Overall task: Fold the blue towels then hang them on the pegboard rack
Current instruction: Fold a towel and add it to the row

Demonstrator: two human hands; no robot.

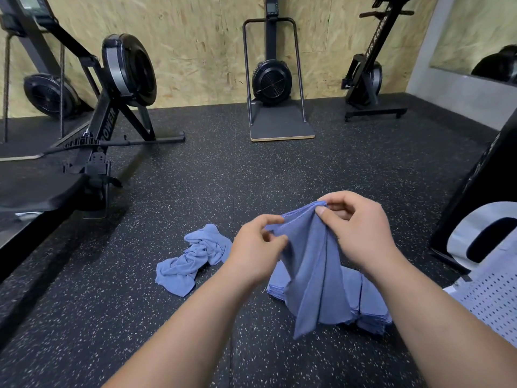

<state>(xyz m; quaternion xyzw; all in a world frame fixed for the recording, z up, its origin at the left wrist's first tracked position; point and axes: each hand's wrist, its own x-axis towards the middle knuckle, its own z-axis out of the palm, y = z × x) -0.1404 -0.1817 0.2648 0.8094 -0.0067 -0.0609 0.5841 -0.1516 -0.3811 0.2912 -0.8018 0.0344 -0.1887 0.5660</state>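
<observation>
Pinching one blue towel (pixel 310 270) by its stitched top hem: far corner nipped between thumb and fingertips of the right hand (pixel 361 233), near end of the same hem caught between thumb and curled fingers of the left hand (pixel 257 247). Held up off the floor (pixel 223 177), hanging in loose vertical pleats, bottom tip draped onto the folded stack (pixel 369 306) right underneath. Not squared up yet, and by the look of it just hunting for corners before the first fold. Directly below and touching: that flat pile of blue cloth, several layers showing at the edges, so probably well into the folding. Just left of the pile, beside the left wrist: a crumpled heap (pixel 193 259) of the same blue, unfolded, maybe one towel, maybe two, too tangled to count. Out at the right edge: a white perforated panel (pixel 492 301), possibly the pegboard rack, cannot tell; nothing blue on the visible part. Hanging not begun, then, as far as can be seen. Farther back: rowing machines (pixel 123 79) parked along the chipboard wall (pixel 195 37).
</observation>
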